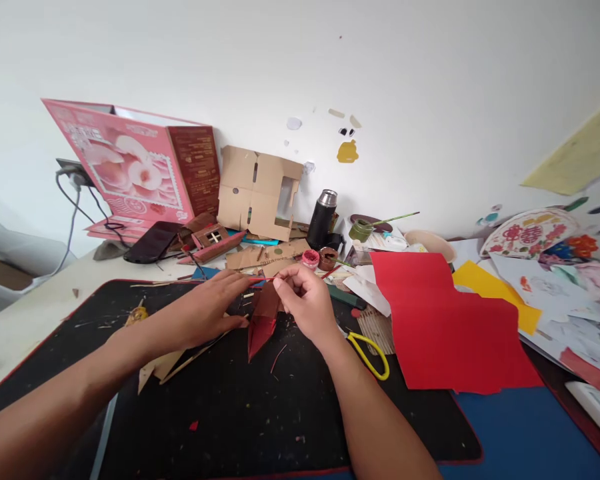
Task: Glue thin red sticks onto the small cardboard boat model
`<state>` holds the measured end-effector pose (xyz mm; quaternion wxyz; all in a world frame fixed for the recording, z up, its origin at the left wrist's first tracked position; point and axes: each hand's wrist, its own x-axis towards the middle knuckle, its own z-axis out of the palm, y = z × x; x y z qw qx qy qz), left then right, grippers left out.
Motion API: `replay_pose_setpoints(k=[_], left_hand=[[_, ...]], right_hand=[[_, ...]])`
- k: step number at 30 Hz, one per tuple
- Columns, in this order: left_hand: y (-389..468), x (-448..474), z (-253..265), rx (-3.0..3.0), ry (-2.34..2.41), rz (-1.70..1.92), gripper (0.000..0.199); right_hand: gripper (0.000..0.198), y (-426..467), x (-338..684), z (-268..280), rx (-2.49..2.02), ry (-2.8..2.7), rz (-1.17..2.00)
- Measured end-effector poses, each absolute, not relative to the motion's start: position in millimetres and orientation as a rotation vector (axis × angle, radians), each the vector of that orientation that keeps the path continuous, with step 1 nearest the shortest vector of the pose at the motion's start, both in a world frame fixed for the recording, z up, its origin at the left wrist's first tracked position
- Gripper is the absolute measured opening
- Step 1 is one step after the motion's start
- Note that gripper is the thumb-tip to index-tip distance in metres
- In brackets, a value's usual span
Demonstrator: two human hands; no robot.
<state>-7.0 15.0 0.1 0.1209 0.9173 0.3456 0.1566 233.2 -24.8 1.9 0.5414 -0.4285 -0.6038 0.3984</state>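
A small red-brown pointed boat-like model (264, 323) of card lies on the black mat between my hands. My right hand (303, 300) pinches one end of a thin red strip (265, 279) above it. My left hand (213, 307) is stretched out with thumb and fingers apart, its fingertips at the strip's other end and its thumb beside the model's left edge. Whether those fingertips grip the strip is hard to make out. Yellow-handled scissors (373, 353) lie by my right wrist. Under my left forearm are cardboard offcuts (163, 367).
At the back stand a second boat model with a cabin (213, 239), a black flask (323, 217), a red paint jar (310, 259), a brown one (328, 259) and a green jar (361, 230) with a brush. Red sheet (445, 327) covers the right side; a phone (153, 242) lies left.
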Motion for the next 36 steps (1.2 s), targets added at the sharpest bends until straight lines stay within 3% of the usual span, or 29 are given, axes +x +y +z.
replay_pose_setpoints(k=[7, 19, 36], left_hand=[[34, 14, -3, 2.614, 0.861, 0.312, 0.086], [45, 20, -1, 2.551, 0.745, 0.202, 0.073], [37, 17, 15, 2.579, 0.739, 0.175, 0.055]], right_hand=[[0.018, -42, 257, 1, -1.119, -1.532, 1.029], [0.005, -62, 268, 5, -1.390, -1.893, 0.918], [0.006, -64, 254, 21, -1.576, -2.245, 0.572]])
